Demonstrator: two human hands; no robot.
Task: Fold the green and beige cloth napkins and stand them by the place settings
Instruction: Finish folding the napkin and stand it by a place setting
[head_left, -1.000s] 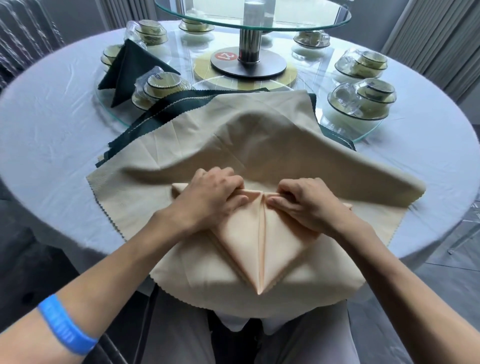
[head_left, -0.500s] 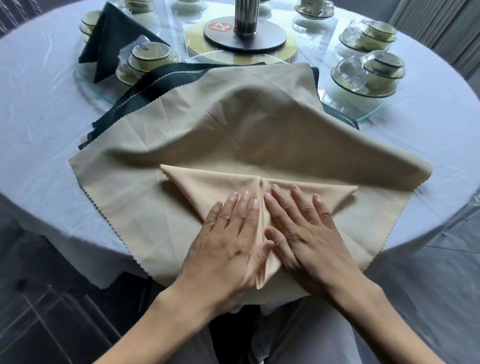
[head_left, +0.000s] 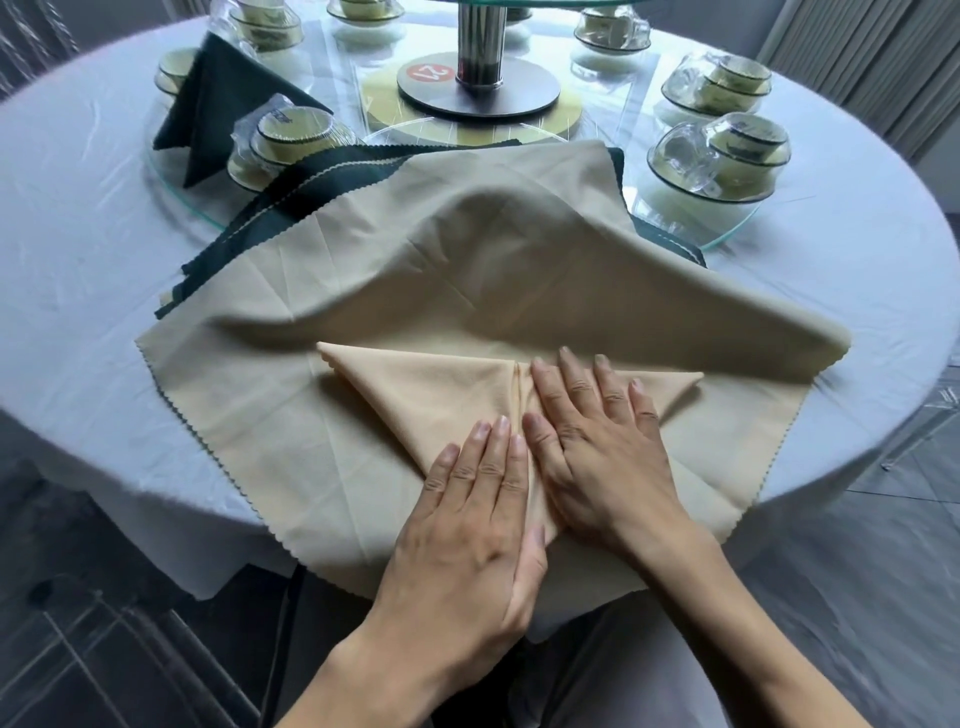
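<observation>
A person's left hand and right hand are pressing flat, fingers straight, on a peach-beige cloth napkin folded into a triangle atop a spread beige cloth, creasing the centre seam; standing it up is likely coming next.

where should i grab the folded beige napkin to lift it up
Pinch the folded beige napkin at its two upper corners, coming in from the far side. It lies flat as a triangle with its point toward you, and the left hand and right hand cover the centre seam, leaving those corners free.
</observation>
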